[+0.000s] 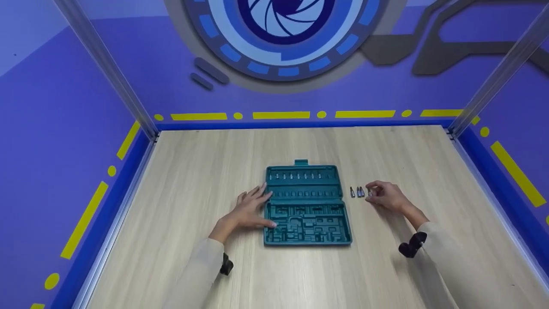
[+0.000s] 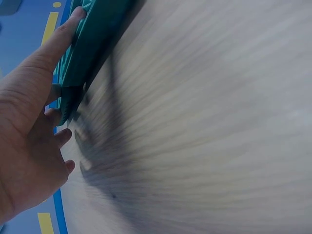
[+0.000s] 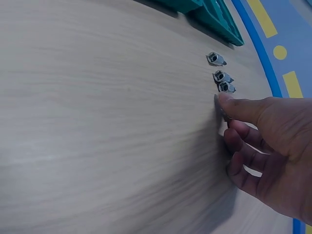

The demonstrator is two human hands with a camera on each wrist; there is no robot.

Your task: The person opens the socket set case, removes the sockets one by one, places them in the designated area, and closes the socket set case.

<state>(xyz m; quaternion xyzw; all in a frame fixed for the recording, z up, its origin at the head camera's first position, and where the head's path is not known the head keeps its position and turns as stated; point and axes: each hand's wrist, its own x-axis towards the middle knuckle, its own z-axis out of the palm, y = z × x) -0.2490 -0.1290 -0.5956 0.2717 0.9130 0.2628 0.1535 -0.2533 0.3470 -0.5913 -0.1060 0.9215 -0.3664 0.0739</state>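
A green plastic bit case (image 1: 305,248) lies unfolded on the table, with a row of small metal bits (image 1: 298,176) in its far half and molded recesses in its near half. My left hand (image 1: 249,211) rests spread at the case's left side, thumb over the near half's rim and fingertips at the far half's edge. To the right of the case, my right hand (image 1: 388,196) pinches a small metal screwdriver bit (image 1: 370,193) between thumb and index finger, mostly hidden by the fingertips. Beside those fingertips lie three more screwdriver bits (image 3: 215,59) on the wood.
The wooden table (image 1: 201,171) is bounded at the back and sides by blue-purple panels (image 1: 141,64) with yellow dashes. Metal posts (image 1: 107,64) stand in the back corners. A latch tab (image 1: 301,162) sticks out from the case's far edge.
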